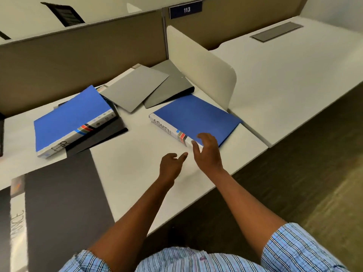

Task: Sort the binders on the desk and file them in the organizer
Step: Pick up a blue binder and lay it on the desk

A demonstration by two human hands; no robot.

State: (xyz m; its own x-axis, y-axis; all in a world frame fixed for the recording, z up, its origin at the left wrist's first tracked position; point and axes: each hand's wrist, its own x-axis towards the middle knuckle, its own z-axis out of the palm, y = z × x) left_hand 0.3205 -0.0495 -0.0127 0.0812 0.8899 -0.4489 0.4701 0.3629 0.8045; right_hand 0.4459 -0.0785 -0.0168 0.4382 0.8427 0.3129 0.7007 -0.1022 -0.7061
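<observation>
Two empty hands reach for the ADMIN binder [196,116] lying flat on the right of the surface [137,163], right hand [208,150] spread over its near corner, left hand [172,163] loosely curled beside; stiff and likely hefty, it is best gripped by its spine.

I see the blue ADMIN binder [198,116] lying on the white desk [137,169], right of the blue HR binder [70,118], with the light grey binder [135,88] behind them.

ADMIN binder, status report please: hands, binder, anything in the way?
Left hand open, empty above desk. Right hand open, fingers at near corner of ADMIN binder. Binder flat, nothing on it. Grey binder close behind.
</observation>
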